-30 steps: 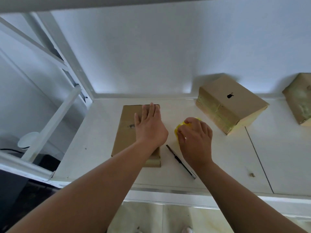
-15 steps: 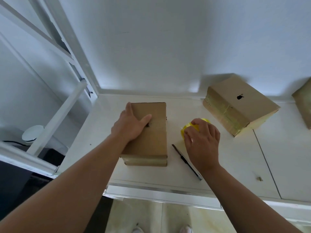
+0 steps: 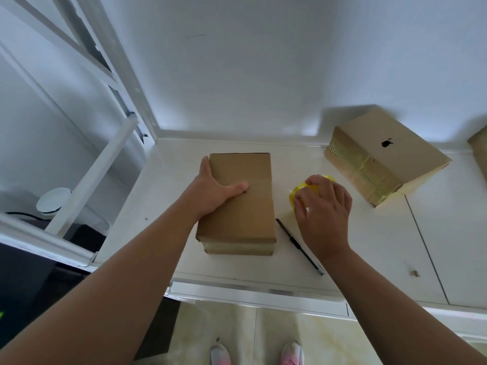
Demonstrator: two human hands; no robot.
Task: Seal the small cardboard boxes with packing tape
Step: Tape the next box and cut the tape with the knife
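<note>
A small brown cardboard box [image 3: 246, 206] lies flat on the white table [image 3: 369, 259], its long side pointing away from me. My left hand [image 3: 213, 191] grips its left edge, thumb lying across the top and fingers down the side. To the right of the box sits a yellow roll of packing tape [image 3: 313, 188]. My right hand [image 3: 322, 206] holds it from above with curled fingers, hiding most of the roll.
A thin black-and-silver knife [image 3: 300, 246] lies on the table between box and right wrist. A taped box with a black logo [image 3: 384, 156] stands at the back right, another box [image 3: 479, 151] at the right edge. White frame bars [image 3: 89, 177] rise at the left.
My left hand went from lying flat on top of the box to gripping its left edge, and the box now lies straighter. My right hand stays on the tape roll.
</note>
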